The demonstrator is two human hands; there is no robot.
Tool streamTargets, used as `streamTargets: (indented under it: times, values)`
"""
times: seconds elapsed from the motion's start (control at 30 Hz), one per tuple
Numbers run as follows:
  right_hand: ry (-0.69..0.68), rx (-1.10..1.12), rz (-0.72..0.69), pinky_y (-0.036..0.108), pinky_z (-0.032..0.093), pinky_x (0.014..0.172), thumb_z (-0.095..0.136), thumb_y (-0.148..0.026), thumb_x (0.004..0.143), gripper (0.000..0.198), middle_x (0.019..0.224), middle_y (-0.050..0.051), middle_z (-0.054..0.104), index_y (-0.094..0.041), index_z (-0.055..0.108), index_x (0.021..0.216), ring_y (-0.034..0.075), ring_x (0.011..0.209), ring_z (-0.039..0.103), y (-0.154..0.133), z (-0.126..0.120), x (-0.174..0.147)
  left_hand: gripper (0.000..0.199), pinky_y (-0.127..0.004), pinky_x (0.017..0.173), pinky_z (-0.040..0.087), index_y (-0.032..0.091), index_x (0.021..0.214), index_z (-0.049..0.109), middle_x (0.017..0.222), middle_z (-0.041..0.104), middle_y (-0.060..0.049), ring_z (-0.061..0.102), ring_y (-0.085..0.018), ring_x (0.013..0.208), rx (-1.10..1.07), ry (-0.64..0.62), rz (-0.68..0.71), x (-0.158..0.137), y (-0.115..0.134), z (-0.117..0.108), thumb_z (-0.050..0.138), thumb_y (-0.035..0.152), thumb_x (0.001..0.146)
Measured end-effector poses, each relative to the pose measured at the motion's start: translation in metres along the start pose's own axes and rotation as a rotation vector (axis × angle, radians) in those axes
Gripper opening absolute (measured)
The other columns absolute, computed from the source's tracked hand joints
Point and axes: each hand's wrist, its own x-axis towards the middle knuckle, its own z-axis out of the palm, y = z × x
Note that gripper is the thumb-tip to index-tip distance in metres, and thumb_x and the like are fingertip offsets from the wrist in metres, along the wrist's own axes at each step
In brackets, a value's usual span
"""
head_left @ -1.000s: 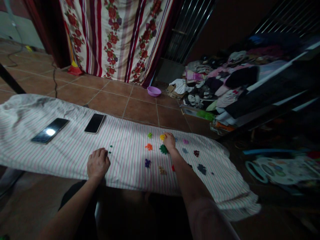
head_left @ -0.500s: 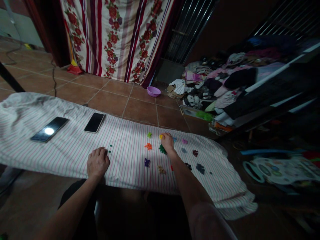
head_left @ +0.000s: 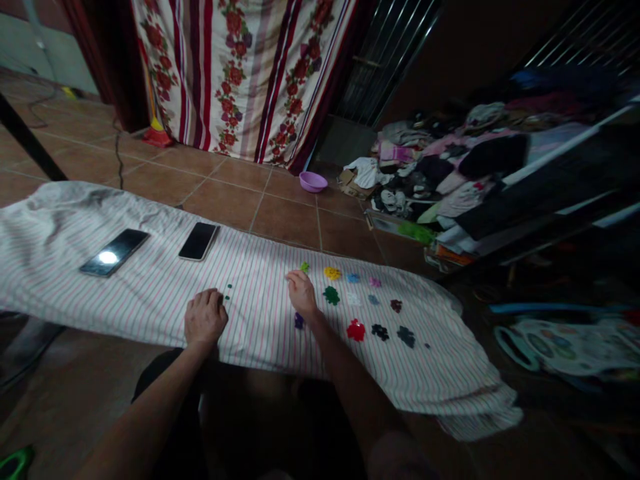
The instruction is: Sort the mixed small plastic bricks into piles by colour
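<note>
My left hand (head_left: 205, 317) rests on the striped cloth (head_left: 260, 333), fingers curled downward; anything under them is hidden. Just beyond its fingertips lie small dark green pieces (head_left: 229, 291). My right hand (head_left: 301, 294) is closed over the cloth, thumb and fingers together; whatever they hold is too small to make out. It lies between the lime green pieces (head_left: 305, 267) and the purple pieces (head_left: 299, 321). Right of it are piles of dark green pieces (head_left: 331, 295), yellow pieces (head_left: 332, 273) and red pieces (head_left: 356, 329). The orange and tan piles are hidden by my right hand and arm.
Further right on the cloth sit blue pieces (head_left: 353, 277), pink pieces (head_left: 375, 283), brown pieces (head_left: 396, 305), black pieces (head_left: 380, 331) and dark grey pieces (head_left: 406, 336). Two phones lie at the left, one phone (head_left: 199, 241) nearer. A purple basin (head_left: 313, 182) stands on the floor.
My right hand has moved left from the yellow and dark green piles, uncovering the yellow, white and red pieces. My left hand stays by the small green pieces; the view has shifted slightly.
</note>
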Motion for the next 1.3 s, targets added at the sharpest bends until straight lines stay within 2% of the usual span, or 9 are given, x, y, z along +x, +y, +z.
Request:
streamTargets:
  times: [0.17,0.37,0.6,0.77,1.0,1.13,1.3]
  values:
    - [-0.062,0.049,-0.023,0.03,0.05,0.089,0.043,-0.009,0.085,0.032,0.096,0.007,0.064,-0.02,0.071,0.094,0.018,0.094,0.06,-0.035,0.025,-0.009,0.018,-0.039,0.078,0.04,0.017,0.094,0.062,0.106,0.068,-0.009,0.057,-0.026,0.096,0.011,0.003,0.001,0.0,0.0,0.001,0.05,0.017,0.081]
    - [-0.251,0.082,-0.074,0.029,0.049,0.087,0.048,-0.014,0.089,0.028,0.096,0.006,0.065,-0.021,0.069,0.106,0.017,0.093,0.06,-0.086,0.058,-0.028,0.018,-0.038,0.078,0.039,0.017,0.093,0.063,0.105,0.069,-0.009,0.058,-0.026,0.094,0.017,0.028,0.008,-0.001,-0.002,0.004,0.047,0.017,0.084]
    - [-0.358,0.017,-0.053,0.03,0.047,0.089,0.053,-0.018,0.09,0.029,0.1,0.004,0.064,-0.026,0.065,0.115,0.017,0.097,0.059,-0.129,0.071,-0.024,0.018,-0.037,0.08,0.038,0.017,0.094,0.062,0.106,0.068,-0.009,0.057,-0.025,0.096,0.008,0.013,0.013,-0.001,-0.003,0.004,0.048,0.017,0.083]
    - [-0.378,-0.044,-0.025,0.03,0.047,0.09,0.057,-0.019,0.089,0.021,0.1,0.005,0.064,-0.023,0.067,0.107,0.018,0.098,0.058,-0.134,0.074,-0.024,0.017,-0.037,0.079,0.038,0.017,0.093,0.062,0.105,0.068,-0.009,0.057,-0.025,0.095,-0.005,0.012,0.007,-0.001,-0.003,0.004,0.047,0.018,0.084]
    - [-0.31,-0.049,-0.054,0.032,0.045,0.091,0.052,-0.017,0.091,0.016,0.097,0.005,0.062,-0.022,0.065,0.098,0.018,0.097,0.056,-0.134,0.077,-0.033,0.016,-0.037,0.078,0.037,0.018,0.093,0.061,0.103,0.068,-0.008,0.056,-0.025,0.093,0.015,0.014,0.017,-0.001,-0.002,0.001,0.048,0.019,0.084]
    - [-0.307,0.027,-0.061,0.031,0.045,0.092,0.048,-0.016,0.092,0.016,0.098,0.005,0.062,-0.02,0.062,0.101,0.017,0.098,0.056,-0.134,0.067,-0.038,0.018,-0.038,0.076,0.036,0.017,0.094,0.062,0.103,0.068,-0.01,0.056,-0.026,0.093,0.017,0.013,0.007,-0.001,-0.002,0.002,0.048,0.019,0.083]
    - [-0.318,0.1,-0.038,0.027,0.047,0.083,0.048,-0.015,0.09,0.017,0.091,0.002,0.063,-0.022,0.06,0.1,0.015,0.087,0.058,-0.124,0.047,-0.048,0.02,-0.038,0.075,0.036,0.016,0.095,0.062,0.103,0.068,-0.011,0.057,-0.027,0.094,0.022,0.0,0.001,-0.001,-0.002,0.001,0.047,0.018,0.083]
